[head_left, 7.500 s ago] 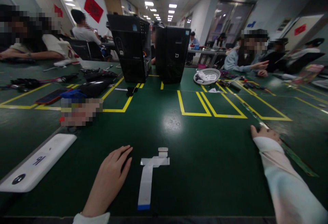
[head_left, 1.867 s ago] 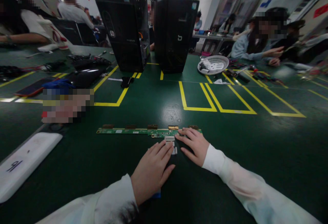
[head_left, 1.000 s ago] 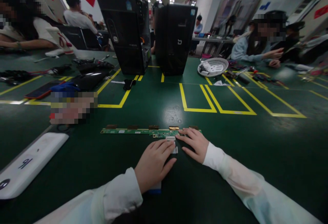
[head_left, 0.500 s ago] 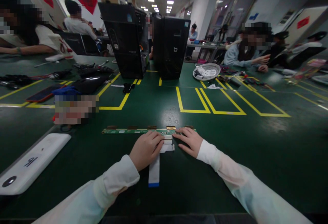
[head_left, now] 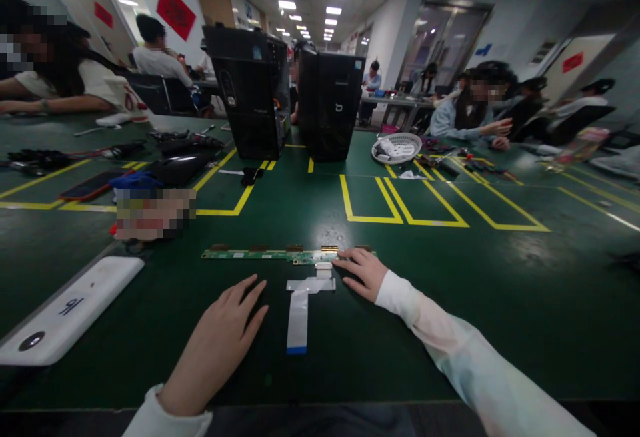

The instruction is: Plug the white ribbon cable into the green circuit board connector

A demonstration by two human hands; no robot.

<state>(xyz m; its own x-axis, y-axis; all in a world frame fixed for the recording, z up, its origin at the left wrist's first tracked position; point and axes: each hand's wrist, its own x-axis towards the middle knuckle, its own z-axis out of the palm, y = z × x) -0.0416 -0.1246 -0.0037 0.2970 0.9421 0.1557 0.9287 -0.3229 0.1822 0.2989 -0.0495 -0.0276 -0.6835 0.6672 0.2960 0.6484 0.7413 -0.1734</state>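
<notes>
A long, narrow green circuit board (head_left: 265, 255) lies across the table in front of me. From its connector a white flat ribbon cable (head_left: 299, 317) bends toward me and ends in a blue tip. My right hand (head_left: 364, 273) rests with spread fingers on the board's right part, its fingertips touching it and covering some of that end. To the left of the cable, my left hand (head_left: 225, 330) hovers or rests over the table with fingers apart, holding nothing and clear of both board and cable.
A white, elongated device (head_left: 85, 307) lies at the left, near a blurred-out item (head_left: 155, 213). Two black computer towers (head_left: 250, 97) stand at the back. A white basket (head_left: 397, 149) sits right of them. Yellow tape (head_left: 375, 219) marks the green table. Other people sit around.
My left hand has let go of the ribbon cable at the connector and moved left and toward me. My right hand stays on the board. The view has shifted slightly.
</notes>
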